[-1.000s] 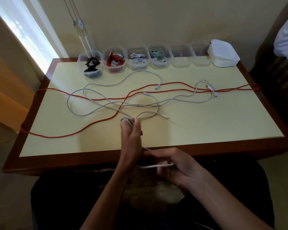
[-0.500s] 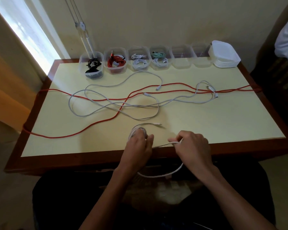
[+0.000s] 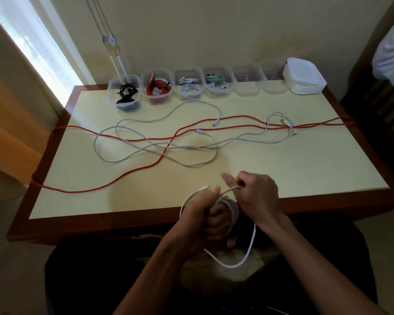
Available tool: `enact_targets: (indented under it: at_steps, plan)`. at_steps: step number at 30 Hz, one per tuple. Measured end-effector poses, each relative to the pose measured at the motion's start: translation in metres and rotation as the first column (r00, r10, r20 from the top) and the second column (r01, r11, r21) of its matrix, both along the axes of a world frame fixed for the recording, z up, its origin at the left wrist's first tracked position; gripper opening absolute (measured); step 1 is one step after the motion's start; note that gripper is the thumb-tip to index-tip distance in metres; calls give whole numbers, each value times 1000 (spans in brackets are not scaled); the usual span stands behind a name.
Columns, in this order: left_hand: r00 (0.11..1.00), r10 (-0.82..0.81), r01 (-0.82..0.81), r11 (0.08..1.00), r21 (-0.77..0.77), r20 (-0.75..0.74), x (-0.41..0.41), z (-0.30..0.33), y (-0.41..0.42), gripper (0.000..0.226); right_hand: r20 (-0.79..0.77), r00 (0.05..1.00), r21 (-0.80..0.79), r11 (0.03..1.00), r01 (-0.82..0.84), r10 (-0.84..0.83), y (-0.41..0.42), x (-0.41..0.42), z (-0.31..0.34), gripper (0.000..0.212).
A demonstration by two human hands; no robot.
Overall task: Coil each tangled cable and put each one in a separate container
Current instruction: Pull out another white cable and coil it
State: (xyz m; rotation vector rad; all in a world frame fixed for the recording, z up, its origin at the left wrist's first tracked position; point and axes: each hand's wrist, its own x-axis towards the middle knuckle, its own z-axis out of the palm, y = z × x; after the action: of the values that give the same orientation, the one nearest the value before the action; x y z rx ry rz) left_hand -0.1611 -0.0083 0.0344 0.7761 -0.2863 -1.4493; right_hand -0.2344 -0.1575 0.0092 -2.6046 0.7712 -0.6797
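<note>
My left hand (image 3: 208,218) grips a partly wound coil of white cable (image 3: 233,209) at the table's near edge. My right hand (image 3: 256,196) pinches the same cable just above the coil. A loose loop of it (image 3: 248,253) hangs below the table edge over my lap. A long red cable (image 3: 132,171) and tangled white cables (image 3: 191,147) lie spread across the yellow tabletop (image 3: 282,169). Along the back stand clear containers: one with a black cable (image 3: 125,94), one with a red cable (image 3: 157,87), two with white and green cables (image 3: 189,86), and two empty ones (image 3: 247,86).
A stack of white lids (image 3: 305,78) sits at the back right corner. The red cable drapes over both side edges of the table. A lamp pole (image 3: 114,53) stands behind the left containers. A person's white sleeve (image 3: 391,42) shows at the upper right.
My left hand has drawn back from the tabletop to the near edge with the coil. My right hand rose from below the edge and carried the cable up over the coil.
</note>
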Motion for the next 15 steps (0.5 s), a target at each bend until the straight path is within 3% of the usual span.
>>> enact_targets:
  at_steps: [2, 4, 6, 8, 11, 13, 15]
  plan:
    - [958, 91, -135, 980, -145, -271, 3, 2, -4, 42, -41, 992, 60, 992, -114, 116, 11, -1, -11, 48]
    - [838, 212, -369, 898, -238, -503, 19, 2, -2, 37, -60, 966, 212, 949, -233, 251, 23, -6, -20, 47]
    - [729, 390, -581, 787, -208, -563, 45, 5, 6, 22, -16, 954, 462, 849, -258, 299, 29, -14, -20, 53]
    - [679, 612, -699, 708, -103, -406, 67, 9, 15, 16, 19, 956, 695, 683, -224, 294, 31, -24, -16, 54]
    - [623, 782, -782, 623, 25, -7, 73, -3, 15, 29, 96, 927, 772, 561, -299, 363, 34, -32, 6, 47]
    - [581, 754, -801, 597, 52, 307, 62, -17, 9, 30, 118, 893, 744, 557, -369, 434, 39, -30, 24, 37]
    - [503, 592, -780, 625, 35, 630, 48, -29, 7, 26, 119, 871, 724, 559, -405, 476, 43, -26, 36, 30]
